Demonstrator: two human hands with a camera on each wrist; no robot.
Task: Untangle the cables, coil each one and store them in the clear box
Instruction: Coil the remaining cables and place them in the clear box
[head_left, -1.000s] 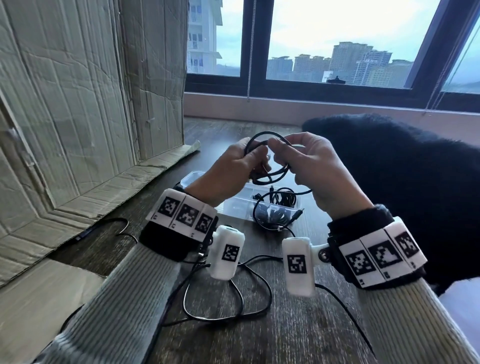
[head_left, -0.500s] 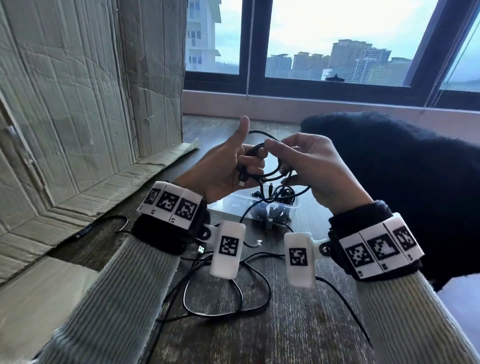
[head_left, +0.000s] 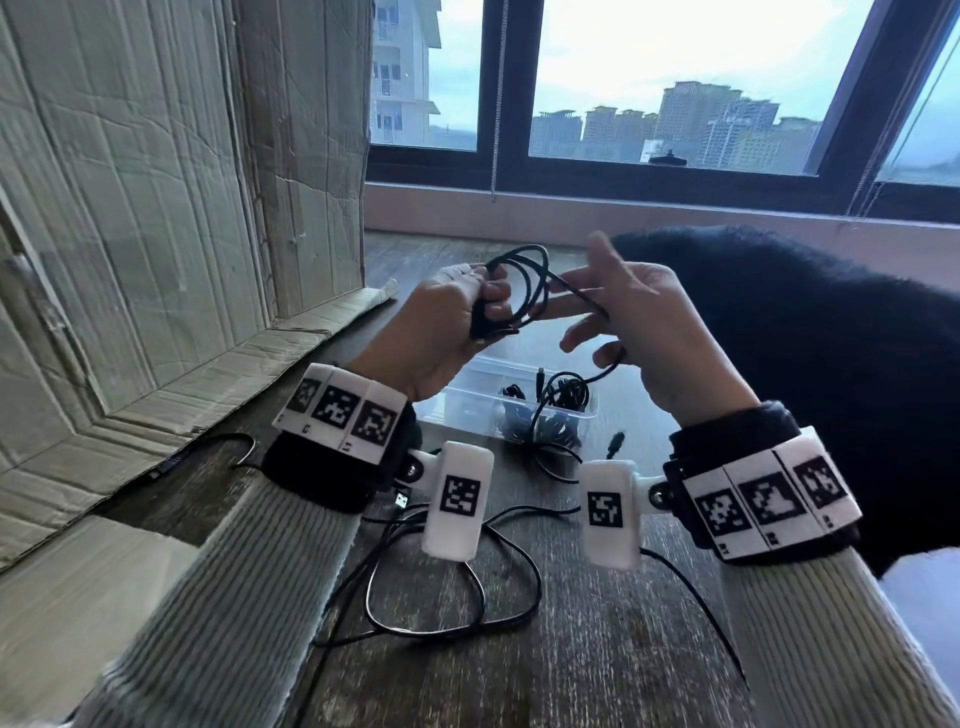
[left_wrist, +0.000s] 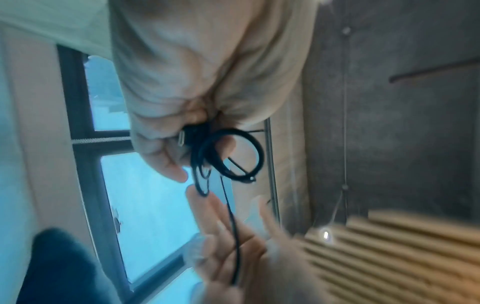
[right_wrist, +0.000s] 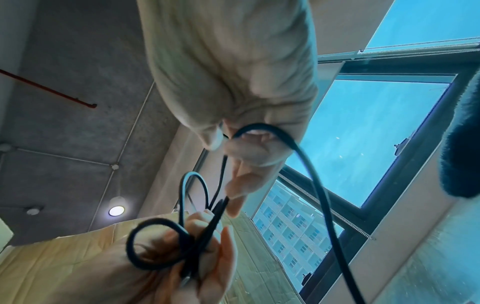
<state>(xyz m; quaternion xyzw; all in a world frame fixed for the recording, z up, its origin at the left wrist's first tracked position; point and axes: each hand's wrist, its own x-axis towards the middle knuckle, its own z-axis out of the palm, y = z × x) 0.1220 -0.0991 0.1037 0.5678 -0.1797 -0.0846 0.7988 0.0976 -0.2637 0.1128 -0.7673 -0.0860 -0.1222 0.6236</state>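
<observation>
My left hand (head_left: 457, 312) grips a small coil of black cable (head_left: 524, 280) in front of me, above the table. The left wrist view shows the coil (left_wrist: 233, 156) bunched under my fingers, with a plug end tucked in. From the coil a strand runs right across my right hand (head_left: 639, 322). There the index finger points up and the lower fingers curl round the strand. Its tail hangs toward the clear box (head_left: 467, 400). In the right wrist view the cable (right_wrist: 306, 164) loops over a bent finger. Several coiled black cables (head_left: 545, 415) lie in the box.
Loose black cables (head_left: 457, 613) sprawl on the wooden table below my wrists, one with a USB plug (head_left: 401, 500). Another cable (head_left: 234, 447) lies by the cardboard sheets (head_left: 156, 260) on the left. A black furry garment (head_left: 805, 338) fills the right side.
My hands have drawn apart. My left thumb has folded down onto the coil. My right hand has spread its upper fingers and pulled a strand out to the right.
</observation>
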